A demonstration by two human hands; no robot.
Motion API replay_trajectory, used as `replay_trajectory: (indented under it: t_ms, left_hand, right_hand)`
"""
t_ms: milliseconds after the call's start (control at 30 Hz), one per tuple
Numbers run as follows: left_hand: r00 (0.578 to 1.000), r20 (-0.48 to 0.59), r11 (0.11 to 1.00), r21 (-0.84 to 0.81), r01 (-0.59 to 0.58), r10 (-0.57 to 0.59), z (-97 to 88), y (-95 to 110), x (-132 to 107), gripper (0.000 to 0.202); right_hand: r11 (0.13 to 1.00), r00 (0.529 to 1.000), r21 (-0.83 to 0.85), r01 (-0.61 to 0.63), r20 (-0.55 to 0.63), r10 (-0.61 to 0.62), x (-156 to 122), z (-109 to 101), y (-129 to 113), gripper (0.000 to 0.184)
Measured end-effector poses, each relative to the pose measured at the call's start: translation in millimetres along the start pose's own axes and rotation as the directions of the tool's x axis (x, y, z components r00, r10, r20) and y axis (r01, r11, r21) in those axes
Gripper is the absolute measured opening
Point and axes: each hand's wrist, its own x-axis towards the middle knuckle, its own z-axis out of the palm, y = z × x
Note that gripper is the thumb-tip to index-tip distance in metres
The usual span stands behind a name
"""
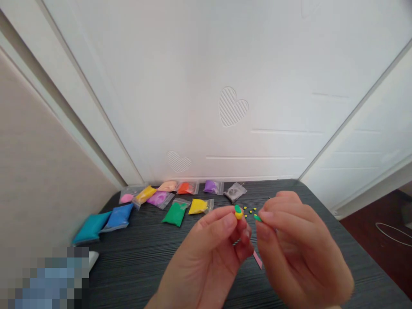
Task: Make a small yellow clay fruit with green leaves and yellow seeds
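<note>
My left hand (212, 249) is closed, pinching a small yellow clay piece (238, 216) between thumb and fingertips. A green bit of clay (237, 208) sits on top of it. To the right, my right hand (299, 249) is closed too, its thumb and fingers gripping a thin green clay piece (258, 218) whose tip pokes out towards the left hand. The two held pieces are apart. Several tiny yellow-and-green clay bits (250, 211) lie on the table behind and between my hands. Below the left fingers, the end of a flat pink strip (257, 260) shows; its other end is hidden.
Clear bags of coloured clay spread over the dark table (135, 266): green (176, 213), yellow (198, 207), purple (211, 186), grey (234, 192), orange (186, 188), blue (118, 215) and teal (92, 227) among them. A white panel (193, 86) rises behind. Something at lower left is pixelated.
</note>
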Motion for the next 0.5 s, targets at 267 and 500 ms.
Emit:
replay_trajectory:
  t_ms: [267, 500]
  left_hand:
    - [0.996, -0.085, 0.994, 0.107, 0.023, -0.014, -5.4, 11.0, 2.3, 0.006]
    - [0.985, -0.043, 0.866, 0.484, -0.126, 0.167, -9.4, 8.3, 3.8, 0.014]
  right_hand:
    - [0.983, 0.992, -0.16, -0.088, 0.073, 0.101, 1.3, -1.5, -9.2, 0.031]
    - [0.973, 0.967, -0.216, -0.08, 0.218, 0.128, -0.4, -5.2, -7.1, 0.022]
